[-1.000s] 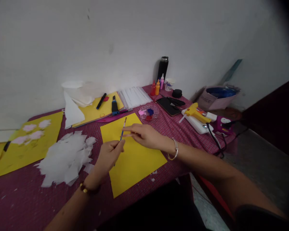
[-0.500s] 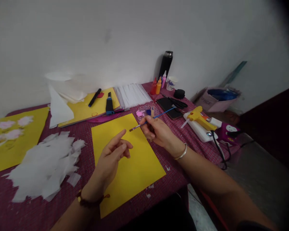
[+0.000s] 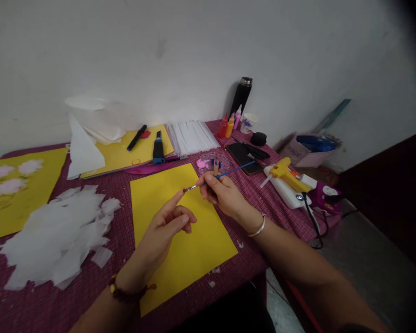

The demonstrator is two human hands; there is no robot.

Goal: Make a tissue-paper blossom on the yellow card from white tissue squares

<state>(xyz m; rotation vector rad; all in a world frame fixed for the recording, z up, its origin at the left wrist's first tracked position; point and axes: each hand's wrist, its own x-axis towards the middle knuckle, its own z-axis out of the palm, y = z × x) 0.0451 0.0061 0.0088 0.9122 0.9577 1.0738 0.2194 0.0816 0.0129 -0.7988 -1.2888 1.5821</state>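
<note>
In my right hand (image 3: 223, 194) is a thin paintbrush (image 3: 235, 169) with a blue handle, pinched near its metal collar. Its bristle tip meets the outstretched index fingertip of my left hand (image 3: 166, 224). That hand is empty, its other fingers loosely curled. Both hands hover over a sheet of yellow paper (image 3: 190, 259) on the purple checked cloth. Just beyond my right hand lies a clear palette (image 3: 225, 162) with pink and dark blue paint.
White paper pieces (image 3: 58, 236) are heaped at left, beside yellow paper with pink flowers (image 3: 31, 194). Paint bottles (image 3: 229, 126), a black flask (image 3: 241, 97) and a paper cup (image 3: 248, 123) stand at the back. A yellow glue gun (image 3: 287, 175) rests on a white power strip (image 3: 280, 189) at right.
The brush tip and my left index fingertip have come together; before, a small gap lay between them. The view has shifted slightly.
</note>
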